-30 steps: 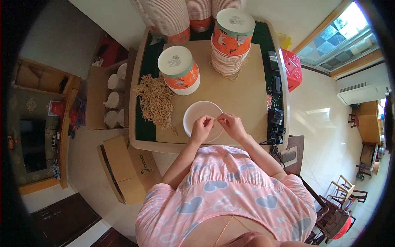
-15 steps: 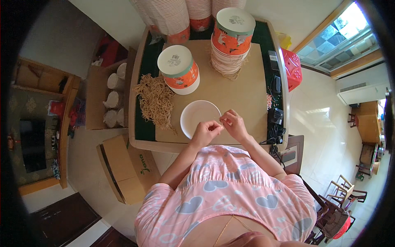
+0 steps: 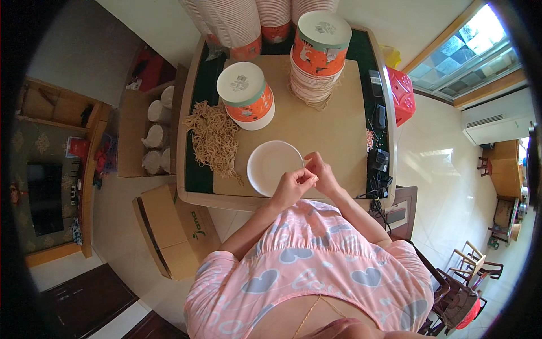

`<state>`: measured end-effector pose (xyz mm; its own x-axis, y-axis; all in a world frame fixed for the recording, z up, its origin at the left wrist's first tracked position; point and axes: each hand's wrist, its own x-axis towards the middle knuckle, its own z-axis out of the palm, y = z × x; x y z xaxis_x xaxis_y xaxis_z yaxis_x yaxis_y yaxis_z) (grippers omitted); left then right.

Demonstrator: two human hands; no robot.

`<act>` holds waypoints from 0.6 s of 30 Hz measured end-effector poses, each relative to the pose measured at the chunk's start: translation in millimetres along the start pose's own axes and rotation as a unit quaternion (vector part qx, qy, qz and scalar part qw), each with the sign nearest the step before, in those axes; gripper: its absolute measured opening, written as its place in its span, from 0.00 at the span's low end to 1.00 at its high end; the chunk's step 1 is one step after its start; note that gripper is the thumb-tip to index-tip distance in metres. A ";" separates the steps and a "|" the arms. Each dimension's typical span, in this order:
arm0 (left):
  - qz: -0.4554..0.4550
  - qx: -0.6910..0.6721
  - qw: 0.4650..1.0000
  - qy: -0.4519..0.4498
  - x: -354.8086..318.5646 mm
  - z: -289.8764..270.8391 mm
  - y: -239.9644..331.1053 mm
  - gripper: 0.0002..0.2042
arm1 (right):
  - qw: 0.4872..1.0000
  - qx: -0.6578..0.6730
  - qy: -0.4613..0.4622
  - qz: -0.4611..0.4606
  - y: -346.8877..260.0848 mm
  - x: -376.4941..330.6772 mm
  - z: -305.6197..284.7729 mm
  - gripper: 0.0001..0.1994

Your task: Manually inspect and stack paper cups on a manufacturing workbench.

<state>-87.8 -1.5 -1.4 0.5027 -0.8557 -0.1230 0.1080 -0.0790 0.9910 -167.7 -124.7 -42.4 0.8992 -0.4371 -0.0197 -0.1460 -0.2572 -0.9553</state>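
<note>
Hands pinched together beside the white bowl: where a slip could come from

Risk sits mostly at the fingertips. Both hands meet just right of centre in the frame, at the right rim of the white paper bowl [image 3: 275, 167]. The left hand [image 3: 292, 185] and the right hand [image 3: 322, 172] touch each other, fingers curled in and pinched close, as if on something very small between them. What that is cannot be told; it is too small to see, so whether the fingers hold anything is uncertain.

If a thin item is pinched there, my guess is it could drop unnoticed onto the tan bench [image 3: 316, 121] or slide off its near edge, since the hands work close to that edge.

The bowl looks empty and light. It lies just left of the hands, so a wrist brushing its rim would probably push it toward the pile of dried noodles [image 3: 213, 138] in the left-centre of the frame, and loose strands could scatter onto the dark green strip along the bench side.

Two tall stacks could also suffer from a jolt to the bench: the orange lidded tub [image 3: 246, 95] above the bowl, and the taller stack of orange bowls [image 3: 319, 56] at upper centre. That second stack appears the likelier to topple. A cardboard box [image 3: 169, 229] stands on the floor at lower left.
</note>
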 end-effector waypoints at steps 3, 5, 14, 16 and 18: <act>-0.035 -0.002 0.999 0.002 3.3 -0.8 9.5 0.04 | 0.999 -0.039 0.000 0.017 -0.2 -0.4 5.0 0.19; -0.101 -0.175 0.978 0.043 7.1 -9.7 16.3 0.04 | 0.997 -0.067 0.017 0.022 -1.2 0.9 5.0 0.19; -0.112 -0.409 0.894 0.146 19.5 -77.5 13.9 0.07 | 0.989 -0.139 0.010 0.055 3.4 40.1 -14.6 0.10; -0.118 -0.426 0.884 0.151 17.7 -84.4 13.6 0.07 | 0.975 -0.220 0.020 -0.041 2.1 63.3 -22.2 0.06; -0.131 -0.450 0.873 0.134 14.8 -87.6 14.4 0.06 | 0.967 -0.247 0.026 -0.063 0.8 82.9 -29.4 0.05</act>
<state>-3.7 29.5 6.5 0.5301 -0.7081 -0.4665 0.8188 0.2844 0.4987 -105.5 -186.5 -36.1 0.9029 -0.4142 0.1148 -0.2265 -0.6856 -0.6919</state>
